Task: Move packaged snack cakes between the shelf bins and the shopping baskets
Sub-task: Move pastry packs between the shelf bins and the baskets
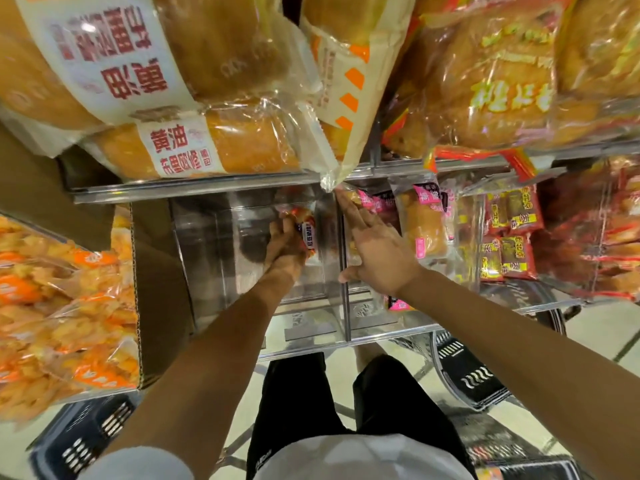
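My left hand (285, 245) reaches into a clear acrylic shelf bin (221, 244) and grips a small packaged snack cake (304, 225) with an orange wrapper and a white label. My right hand (375, 249) stretches with straight fingers into the neighbouring bin (367, 317), fingertips touching pink-labelled snack cakes (424, 223). A dark shopping basket (81, 439) stands on the floor at lower left, another black basket (464, 372) at lower right.
Large bread bags (194, 98) overhang from the shelf above. A cardboard box (157, 296) of orange-wrapped cakes sits at left. Red and yellow packets (509, 233) fill the bin to the right. My legs and the tiled floor show below.
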